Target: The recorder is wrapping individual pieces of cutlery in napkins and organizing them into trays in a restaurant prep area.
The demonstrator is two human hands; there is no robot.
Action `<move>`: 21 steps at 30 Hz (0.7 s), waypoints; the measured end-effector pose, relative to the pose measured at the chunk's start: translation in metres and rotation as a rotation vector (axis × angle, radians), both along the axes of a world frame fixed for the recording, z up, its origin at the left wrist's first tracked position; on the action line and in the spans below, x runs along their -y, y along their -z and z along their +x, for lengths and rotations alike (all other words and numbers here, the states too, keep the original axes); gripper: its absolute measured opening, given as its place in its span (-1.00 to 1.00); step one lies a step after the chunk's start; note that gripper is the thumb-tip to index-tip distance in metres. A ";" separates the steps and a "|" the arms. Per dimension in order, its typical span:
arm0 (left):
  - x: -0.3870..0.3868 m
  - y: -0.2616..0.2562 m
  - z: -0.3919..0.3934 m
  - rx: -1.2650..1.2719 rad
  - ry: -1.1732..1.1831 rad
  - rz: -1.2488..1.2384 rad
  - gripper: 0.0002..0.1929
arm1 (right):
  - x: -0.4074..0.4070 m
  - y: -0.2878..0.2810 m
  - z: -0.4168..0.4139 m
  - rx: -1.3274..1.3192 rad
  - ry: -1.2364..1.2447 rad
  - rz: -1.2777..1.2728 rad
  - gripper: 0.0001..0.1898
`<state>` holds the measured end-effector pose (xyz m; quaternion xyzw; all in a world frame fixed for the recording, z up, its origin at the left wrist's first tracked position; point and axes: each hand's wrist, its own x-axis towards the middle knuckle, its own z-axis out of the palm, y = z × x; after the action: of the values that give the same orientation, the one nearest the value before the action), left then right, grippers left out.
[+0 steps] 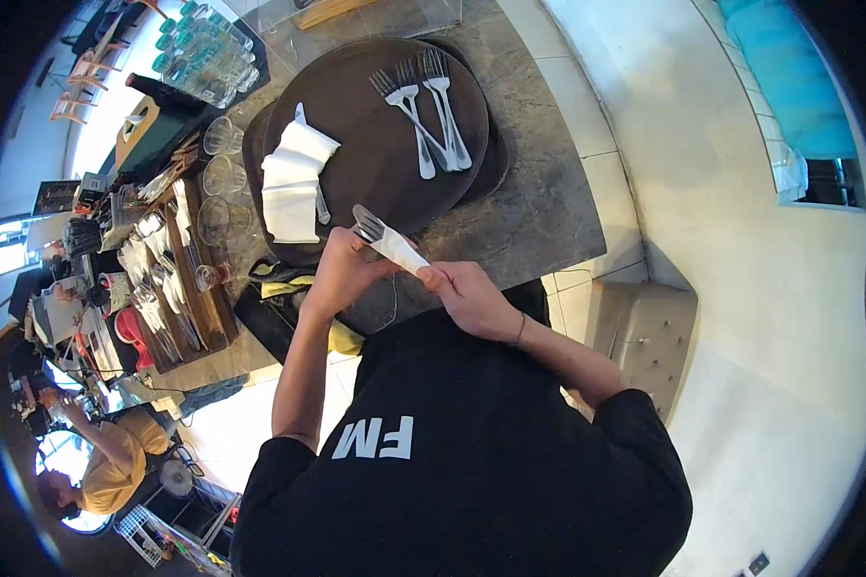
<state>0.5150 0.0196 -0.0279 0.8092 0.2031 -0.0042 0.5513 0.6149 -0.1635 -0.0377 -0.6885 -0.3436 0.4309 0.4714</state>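
Note:
Between my two hands is a fork [370,225] wrapped in a white paper napkin [401,252], its tines sticking out at the upper left. My left hand [346,267] grips the bundle near the tines. The lower end of the napkin is pinched by my right hand [469,296]. Just beyond lies a round dark brown tray [368,155]. Several bare forks [433,115] rest on its right part. On its left side, white napkin-wrapped cutlery [292,187] overlaps in a fanned row, with metal ends showing.
Clear glasses [220,177] stand left of the tray. Farther left is a wooden cutlery box [202,317] with wrapped sets. Bottles with teal caps [206,54] stand at the far left corner. A person in a yellow top [119,461] is at lower left. A tufted seat [642,339] adjoins the wall.

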 end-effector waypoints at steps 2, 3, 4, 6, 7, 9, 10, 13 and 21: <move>-0.001 0.005 0.003 0.162 0.071 0.036 -0.79 | 0.000 0.007 -0.003 -0.001 -0.013 0.008 -0.52; 0.001 0.006 0.003 0.138 0.017 0.008 -0.81 | -0.001 0.007 -0.003 -0.002 -0.027 0.015 -0.51; 0.001 0.009 0.004 0.139 0.017 0.007 -0.81 | 0.000 0.005 -0.003 -0.001 -0.028 0.014 -0.51; -0.002 0.015 0.006 0.311 0.079 0.084 -0.81 | 0.000 -0.001 -0.003 -0.030 -0.049 0.010 -0.49; -0.001 0.016 0.006 0.311 0.080 0.084 -0.81 | 0.000 -0.001 -0.003 -0.030 -0.047 0.009 -0.49; 0.004 0.016 0.008 0.407 0.026 0.061 -0.81 | 0.000 -0.001 -0.003 -0.004 -0.081 0.022 -0.48; 0.006 0.014 0.010 0.469 0.002 0.067 -0.80 | 0.000 0.000 -0.003 -0.004 -0.080 0.021 -0.48; 0.014 0.010 0.010 0.480 -0.091 0.032 -0.78 | 0.000 -0.001 -0.003 -0.092 -0.118 0.000 -0.47; 0.018 0.020 0.006 0.487 -0.198 0.028 -0.76 | -0.003 -0.004 -0.008 -0.121 -0.101 0.111 -0.64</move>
<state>0.5213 0.0018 -0.0480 0.7702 0.1426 0.2476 0.5703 0.6069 -0.1601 -0.0338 -0.6157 -0.3722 0.4754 0.5063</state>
